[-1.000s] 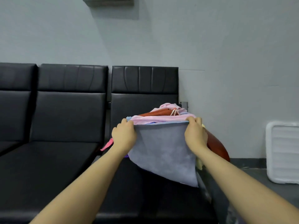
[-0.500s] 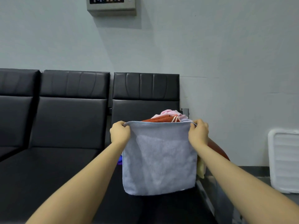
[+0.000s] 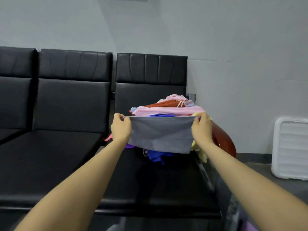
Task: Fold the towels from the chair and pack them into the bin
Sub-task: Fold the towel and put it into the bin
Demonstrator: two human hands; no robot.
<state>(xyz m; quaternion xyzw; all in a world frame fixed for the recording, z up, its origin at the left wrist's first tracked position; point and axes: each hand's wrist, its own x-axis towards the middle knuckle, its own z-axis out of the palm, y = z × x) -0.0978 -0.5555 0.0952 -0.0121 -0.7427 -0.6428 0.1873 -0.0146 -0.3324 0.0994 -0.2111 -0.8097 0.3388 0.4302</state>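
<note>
A grey towel (image 3: pixel 160 134) is stretched between my hands above the right-hand black chair seat (image 3: pixel 155 184). My left hand (image 3: pixel 120 128) pinches its top left corner and my right hand (image 3: pixel 201 129) pinches its top right corner. The towel's lower part swings away from me, so it looks short. Behind it a heap of towels (image 3: pixel 168 107) in pink, rust, blue and yellow lies on the same seat against the backrest. A blue towel (image 3: pixel 155 156) pokes out under the grey one. The bin shows only as a blurred edge (image 3: pixel 233 212) at the bottom right.
Two more black padded seats (image 3: pixel 50 155) stand to the left. A red rounded object (image 3: pixel 223 140) sits at the chair's right end. A white ribbed panel (image 3: pixel 290 149) leans on the grey wall at the right. Grey floor lies beside it.
The grey towel hung flat and full length half a second ago; now its lower edge has swung forward and up. My hands stay at the top corners, and the view has tipped downward.
</note>
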